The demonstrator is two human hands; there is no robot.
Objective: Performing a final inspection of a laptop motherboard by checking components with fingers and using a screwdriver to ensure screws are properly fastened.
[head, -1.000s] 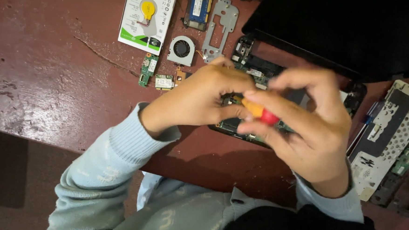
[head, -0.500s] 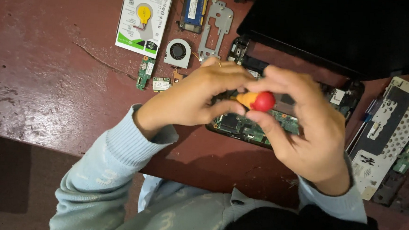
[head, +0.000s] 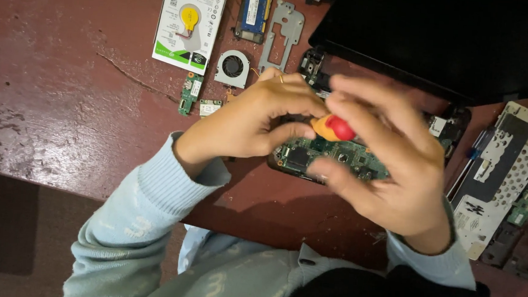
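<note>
A screwdriver [head: 334, 128] with an orange and red handle stands over a green circuit board [head: 330, 155] inside an opened laptop base. My left hand [head: 250, 120] pinches the lower part of the handle with thumb and fingers. My right hand [head: 390, 161] curls around the handle's red top from the right, and its fingers are blurred. The screwdriver's tip is hidden behind my hands. The laptop's black lid [head: 438, 37] lies open at the back right.
On the dark red table [head: 68, 96] lie a hard drive [head: 189, 18], a memory module [head: 254, 9], a metal bracket [head: 282, 35], a small round fan [head: 233, 67] and two small boards [head: 190, 93]. A perforated metal panel [head: 503, 173] and more parts lie at the right.
The view has shifted slightly, so the parts sit a little lower in frame. Both hands stay on the screwdriver, and my right hand's fingers have moved around the handle's top.
</note>
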